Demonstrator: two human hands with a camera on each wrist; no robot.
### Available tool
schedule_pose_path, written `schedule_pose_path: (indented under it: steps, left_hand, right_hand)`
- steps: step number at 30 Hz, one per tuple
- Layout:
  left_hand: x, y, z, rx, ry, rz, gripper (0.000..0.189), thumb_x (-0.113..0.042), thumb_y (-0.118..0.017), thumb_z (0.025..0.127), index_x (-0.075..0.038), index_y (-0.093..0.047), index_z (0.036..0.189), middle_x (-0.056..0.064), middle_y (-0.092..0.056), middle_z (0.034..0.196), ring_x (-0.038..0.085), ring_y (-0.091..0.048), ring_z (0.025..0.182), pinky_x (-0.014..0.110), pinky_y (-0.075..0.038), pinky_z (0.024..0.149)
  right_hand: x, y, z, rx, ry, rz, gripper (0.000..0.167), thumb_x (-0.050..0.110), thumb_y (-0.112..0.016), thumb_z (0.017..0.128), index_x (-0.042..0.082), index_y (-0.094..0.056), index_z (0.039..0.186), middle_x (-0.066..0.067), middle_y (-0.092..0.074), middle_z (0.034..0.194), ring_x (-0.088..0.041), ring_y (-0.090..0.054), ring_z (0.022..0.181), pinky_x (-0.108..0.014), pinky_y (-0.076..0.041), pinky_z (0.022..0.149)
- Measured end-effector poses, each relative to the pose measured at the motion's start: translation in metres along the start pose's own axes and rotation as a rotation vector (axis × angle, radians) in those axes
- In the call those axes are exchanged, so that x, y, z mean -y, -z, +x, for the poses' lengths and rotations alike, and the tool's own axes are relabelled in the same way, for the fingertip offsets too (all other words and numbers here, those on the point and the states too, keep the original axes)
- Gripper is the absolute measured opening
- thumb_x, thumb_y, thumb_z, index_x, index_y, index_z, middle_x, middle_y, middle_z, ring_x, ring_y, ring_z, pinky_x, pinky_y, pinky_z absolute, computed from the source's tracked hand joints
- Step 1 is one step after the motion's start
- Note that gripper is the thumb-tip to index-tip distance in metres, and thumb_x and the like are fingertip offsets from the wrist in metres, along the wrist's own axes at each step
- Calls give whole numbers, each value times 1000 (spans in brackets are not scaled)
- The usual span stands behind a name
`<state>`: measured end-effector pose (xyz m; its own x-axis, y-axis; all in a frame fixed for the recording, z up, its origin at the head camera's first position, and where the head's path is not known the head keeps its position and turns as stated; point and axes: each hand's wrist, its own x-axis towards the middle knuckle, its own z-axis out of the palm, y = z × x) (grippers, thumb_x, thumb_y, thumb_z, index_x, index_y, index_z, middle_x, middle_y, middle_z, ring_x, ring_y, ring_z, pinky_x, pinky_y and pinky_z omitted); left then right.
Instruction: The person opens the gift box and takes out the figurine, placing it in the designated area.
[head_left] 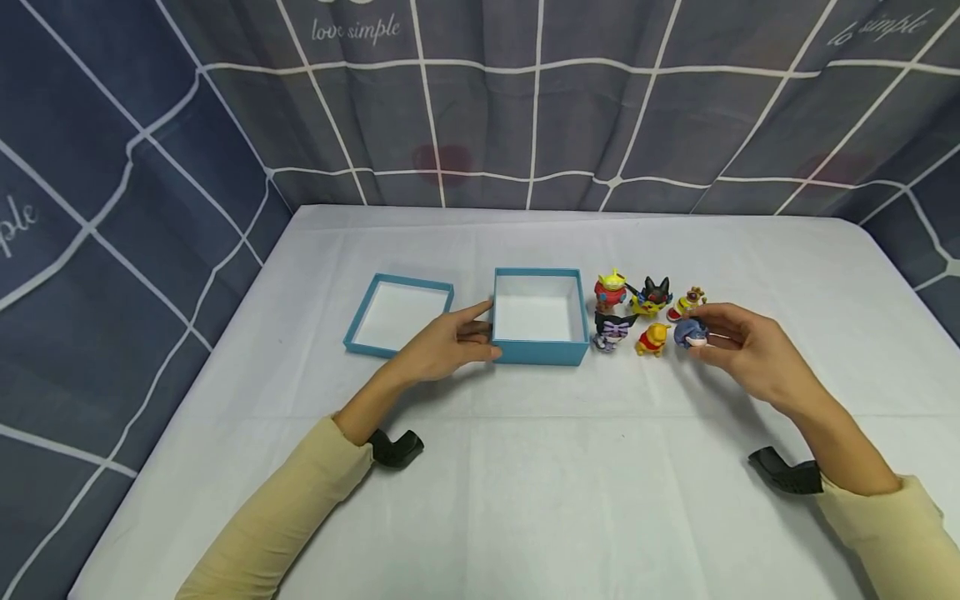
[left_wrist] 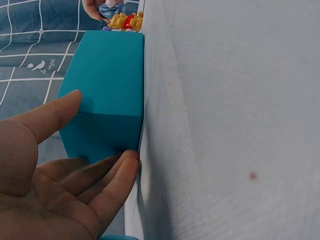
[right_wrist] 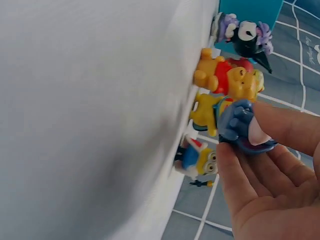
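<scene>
My left hand (head_left: 447, 342) rests against the left side of a teal open box (head_left: 542, 353) with a white inside. In the left wrist view, the thumb touches the box's corner and the fairly straight fingers lie along its side. Thumb and fingers of my right hand (head_left: 757, 350) pinch a blue donkey figurine (right_wrist: 242, 125). It is held just in front of a small group of figurines, close to a yellow bear figurine in a red shirt (head_left: 652, 340) and a yellow goggled figurine (right_wrist: 197, 157).
The teal-edged lid (head_left: 397, 312) lies inside-up left of the box. Between box and right hand stand a black-hooded figurine (head_left: 612, 332), a red-and-yellow one (head_left: 611, 289) and a black-eared yellow one (head_left: 651, 297). A white cloth covers the table (head_left: 555, 483); gridded curtains hang behind.
</scene>
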<state>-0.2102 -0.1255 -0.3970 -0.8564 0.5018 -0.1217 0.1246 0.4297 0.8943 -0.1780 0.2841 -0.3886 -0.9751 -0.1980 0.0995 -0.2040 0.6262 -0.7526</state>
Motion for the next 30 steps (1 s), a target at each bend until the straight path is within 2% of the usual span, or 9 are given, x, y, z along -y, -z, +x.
schedule_pose_path:
  steps: [2, 3, 6, 9, 11, 16, 19, 24, 30]
  left_hand:
    - [-1, 0, 0, 0, 1, -1, 81, -22, -73, 92, -11, -26, 157, 20, -49, 144, 24, -53, 127, 38, -44, 102]
    - [-1, 0, 0, 1, 1, -2, 82, -22, -73, 92, -11, -26, 157, 20, -48, 144, 24, -53, 127, 39, -44, 102]
    - [-1, 0, 0, 3, 1, -5, 82, -22, -73, 92, -10, -25, 157, 20, -48, 144, 25, -53, 127, 39, -44, 102]
    - [0, 0, 0, 5, 0, -1, 82, -22, -73, 92, -10, -25, 157, 21, -48, 144, 25, -53, 127, 40, -44, 102]
    - [0, 0, 1, 6, 0, 3, 81, -23, -73, 92, -9, -25, 157, 21, -49, 143, 25, -53, 127, 40, -44, 102]
    - [1, 0, 1, 2, 7, 10, 81, -24, -73, 92, -11, -25, 157, 20, -49, 143, 25, -52, 128, 39, -44, 102]
    - [1, 1, 0, 0, 6, 7, 81, -24, -72, 92, -10, -25, 157, 19, -49, 143, 25, -50, 130, 39, -44, 102]
    - [0, 1, 0, 3, 6, 6, 81, -24, -72, 92, -10, -25, 157, 19, -49, 143, 25, -49, 131, 40, -44, 102]
    - [1, 0, 1, 1, 13, 7, 81, -24, -73, 92, -11, -25, 157, 18, -49, 143, 24, -52, 128, 39, -44, 102]
  right_hand:
    - [-4, -1, 0, 13, 9, 0, 46, -1, -71, 89, -8, -55, 131, -29, -55, 129, 10, -53, 100, -6, -45, 79]
    - [-5, -1, 1, 18, 12, 0, 45, -3, -71, 88, -8, -55, 130, -29, -55, 129, 5, -56, 102, -6, -45, 79]
    - [-8, -2, 2, 29, 14, -18, 45, -6, -70, 87, -9, -55, 129, -30, -54, 129, -19, -61, 110, -5, -44, 79]
    - [-10, -2, 3, 39, 11, -35, 44, -7, -70, 87, -9, -55, 128, -31, -54, 128, -41, -57, 113, -4, -43, 80]
    - [-12, -2, 4, 49, 14, -45, 43, -7, -70, 86, -9, -56, 127, -31, -54, 127, -36, -59, 111, -4, -43, 80]
    - [-15, -1, 7, 69, 38, -71, 41, -11, -69, 84, -8, -57, 123, -29, -58, 122, 4, -55, 99, -4, -42, 79]
    - [-17, -3, 9, 70, 59, -78, 41, -12, -70, 83, -9, -56, 121, -28, -59, 118, 11, -51, 95, -4, -43, 79]
    - [-19, -4, 9, 73, 75, -83, 41, -14, -72, 80, -10, -54, 118, -28, -58, 115, 3, -54, 94, -4, -42, 79]
    - [-20, -6, 10, 95, 78, -73, 42, -18, -71, 79, -11, -50, 115, -30, -55, 117, -40, -61, 105, -4, -42, 81]
